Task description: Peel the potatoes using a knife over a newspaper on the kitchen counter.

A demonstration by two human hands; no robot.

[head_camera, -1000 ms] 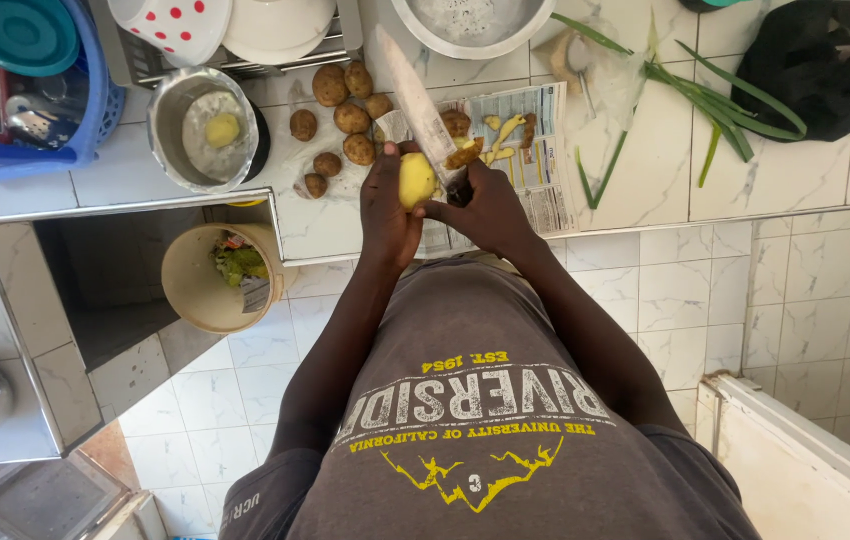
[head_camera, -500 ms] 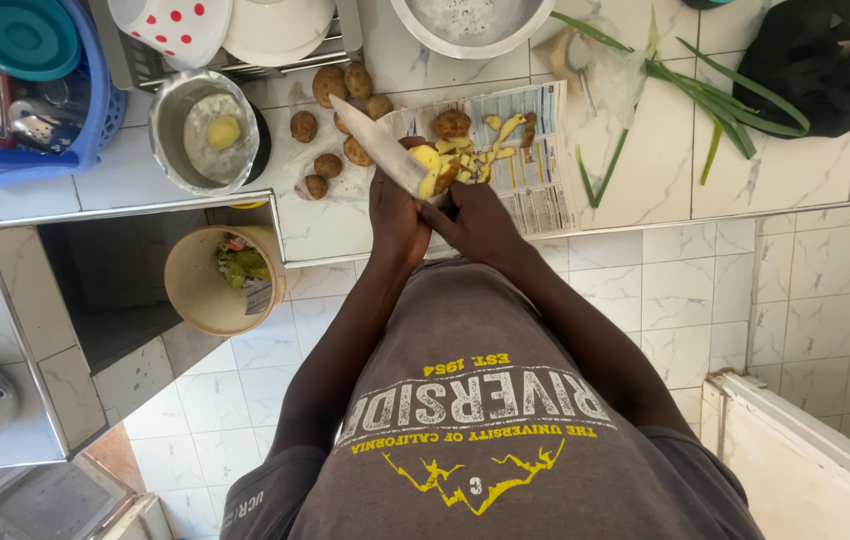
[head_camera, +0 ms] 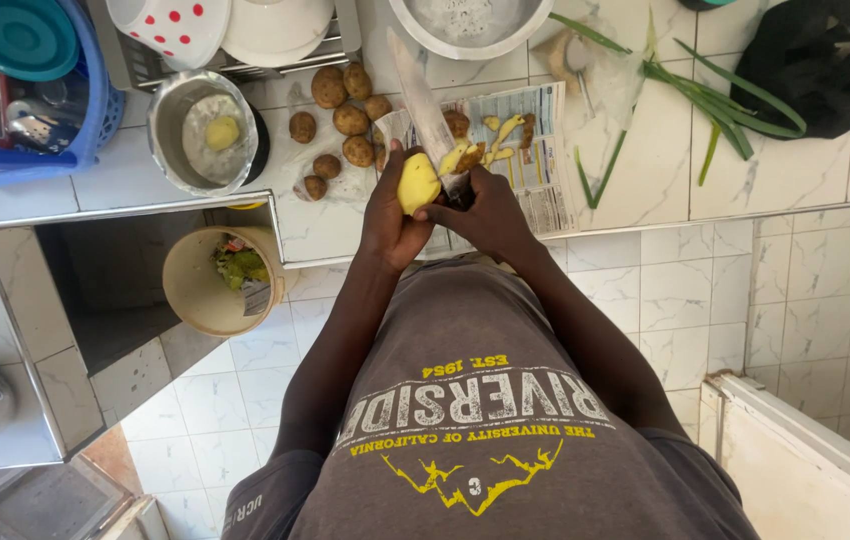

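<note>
Head view, left hand (head_camera: 385, 210) gripping peeled potato (head_camera: 418, 183); right hand (head_camera: 485, 208) clenched on knife (head_camera: 423, 105) — handle hidden

A pale yellow peeled potato (head_camera: 418, 182) against a white tabletop (head_camera: 645, 150) veined in faint grey; brown unpeeled potatoes (head_camera: 345, 120) beside a silver metal pot (head_camera: 200, 130); a white bowl with red dots (head_camera: 170, 25); a blue basket (head_camera: 95, 110) holding a teal lid (head_camera: 20, 35); green onion stalks (head_camera: 705, 85); a black bag (head_camera: 825, 60); a cream bucket (head_camera: 210, 285) with green scraps; a grey shirt (head_camera: 485, 400) printed in white and yellow; white floor tiles (head_camera: 805, 280).
</note>
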